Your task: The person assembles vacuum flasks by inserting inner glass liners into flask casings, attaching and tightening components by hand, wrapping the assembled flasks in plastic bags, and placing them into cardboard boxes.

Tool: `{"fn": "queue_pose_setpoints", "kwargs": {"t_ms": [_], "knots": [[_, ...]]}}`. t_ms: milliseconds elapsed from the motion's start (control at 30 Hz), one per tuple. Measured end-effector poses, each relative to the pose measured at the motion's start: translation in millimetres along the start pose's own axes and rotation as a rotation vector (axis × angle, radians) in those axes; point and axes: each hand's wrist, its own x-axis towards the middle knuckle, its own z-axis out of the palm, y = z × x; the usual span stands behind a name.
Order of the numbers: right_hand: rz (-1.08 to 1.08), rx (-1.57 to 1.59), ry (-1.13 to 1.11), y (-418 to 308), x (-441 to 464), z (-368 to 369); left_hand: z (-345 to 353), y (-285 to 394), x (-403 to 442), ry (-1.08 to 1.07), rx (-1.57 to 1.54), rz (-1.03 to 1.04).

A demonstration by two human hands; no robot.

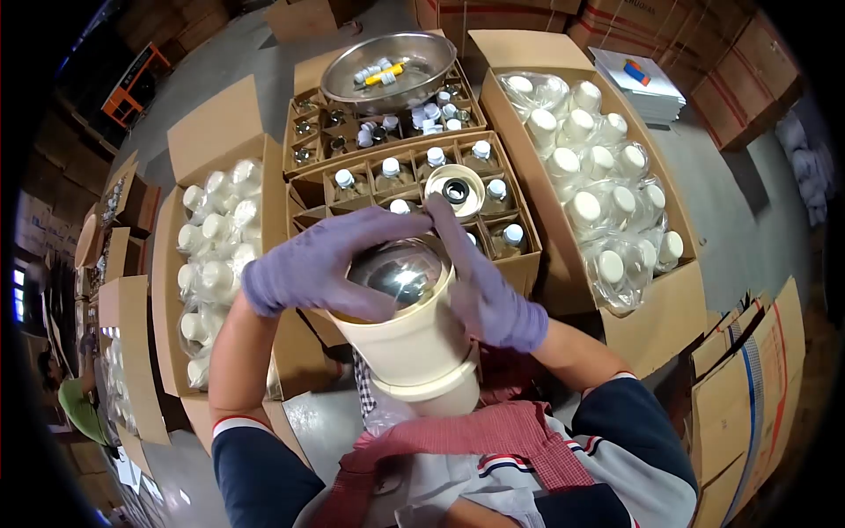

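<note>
Close to my chest is a cream flask casing [405, 352], its open end up, with a rounded silvery liner [396, 268] inside. My left hand [330, 264], in a purple glove, curves around the liner, its thumb at the near rim and its fingers over the far side. On the other side, my right hand [493, 299], gloved alike, is pressed against the casing's side and rim. Its fingers reach up toward the left fingertips, and its thumb is slightly blurred. A cream ring-shaped part [466, 209] with a black centre lies just beyond my hands on the bottles.
Ahead stands a divided carton [528, 264] of white-capped bottles. Behind it, a metal bowl [339, 79] holds a yellow tool. Cartons of wrapped cream flasks flank me at left [160, 290] and right [563, 255]. A person in green [79, 409] is far left.
</note>
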Motion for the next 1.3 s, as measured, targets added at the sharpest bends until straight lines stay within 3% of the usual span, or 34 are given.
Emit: {"fn": "queue_pose_setpoints", "kwargs": {"t_ms": [33,100,133,200,233,333,400,467,567,600,633,667,767,833,867,933,1000,1067,1100,1133,1167,1200,1233,1267,1300], "knots": [[0.171,0.109,0.060,19,13,-8,-3,13,12,0.001,-0.010,-0.006],[0.424,0.298,0.246,72,36,-26,-10,32,27,-0.086,0.120,-0.521],[0.507,0.375,0.371,107,45,-40,2,20,21,-0.040,0.338,-0.385],[0.475,-0.054,0.422,196,46,-64,-13,9,26,-0.244,0.256,-0.380],[0.476,-0.319,0.320,209,51,-68,-12,-15,24,-0.169,0.220,-0.097],[0.345,-1.116,-0.104,263,50,-72,-5,-35,20,-0.105,0.168,0.155],[0.454,-1.143,-0.283,282,53,-76,-2,-24,19,-0.250,0.187,-0.247],[0.583,-1.021,-0.277,257,69,-80,-3,-25,14,-0.276,0.469,-0.080],[0.446,-0.494,0.110,193,89,-82,-6,-37,13,0.339,0.296,-0.186],[0.447,-0.229,0.278,170,100,-72,-10,-33,24,0.492,0.204,-0.186],[0.396,0.309,0.357,146,113,-61,-10,-26,41,0.610,0.114,-0.169],[0.432,0.622,0.480,85,125,-43,-10,-16,57,0.672,0.103,-0.122],[0.331,0.620,0.287,11,115,-34,-15,5,57,0.575,0.795,0.324],[0.310,0.447,0.169,-7,105,-45,-31,9,11,0.492,1.166,0.209],[0.296,0.353,0.119,-14,102,-51,-50,7,-5,0.495,1.250,-0.007],[0.275,0.155,-0.022,-30,94,-54,-42,7,-11,0.846,0.661,0.031],[0.261,-0.032,-0.206,-44,88,-57,-21,52,7,0.692,0.480,0.152],[0.300,-0.120,-0.382,-48,85,-57,-16,53,-5,0.689,0.603,0.237],[0.370,-0.093,-0.381,-42,85,-61,-16,49,-25,0.778,-0.033,0.073],[0.440,0.023,-0.216,-32,84,-64,-16,42,-42,0.811,-0.674,-0.094],[0.415,0.167,0.010,-24,84,-55,-14,31,-53,0.787,-0.736,-0.147],[0.233,0.291,0.264,-13,85,-38,-10,17,-59,0.768,-0.795,-0.199],[0.265,0.321,0.227,-13,87,-24,-3,2,-60,0.612,-0.742,-0.095],[0.307,0.351,0.202,-13,83,-11,5,7,-54,0.519,-0.619,-0.184],[0.306,0.384,-0.021,-18,78,1,12,11,-51,0.496,-0.420,-0.109]]}}
